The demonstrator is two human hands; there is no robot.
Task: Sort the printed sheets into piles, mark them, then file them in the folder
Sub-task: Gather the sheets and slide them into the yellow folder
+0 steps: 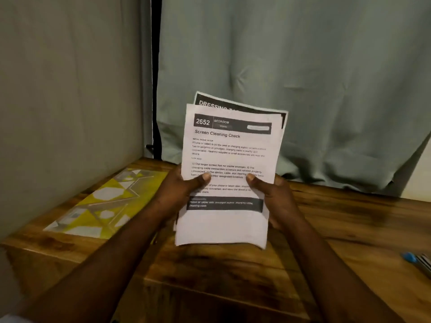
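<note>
printed sheets stand raised above the table, my left grip and right grip each pinching a side, thumbs on top. i should read the header, then slide only the top sheet off.

Your front white printed sheet hides most of the black-topped sheet behind it. The blue-capped pen is cut off.

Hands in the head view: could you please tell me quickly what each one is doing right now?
Left hand: grips the stack of printed sheets, thumb on front.
Right hand: grips the same stack.
</note>
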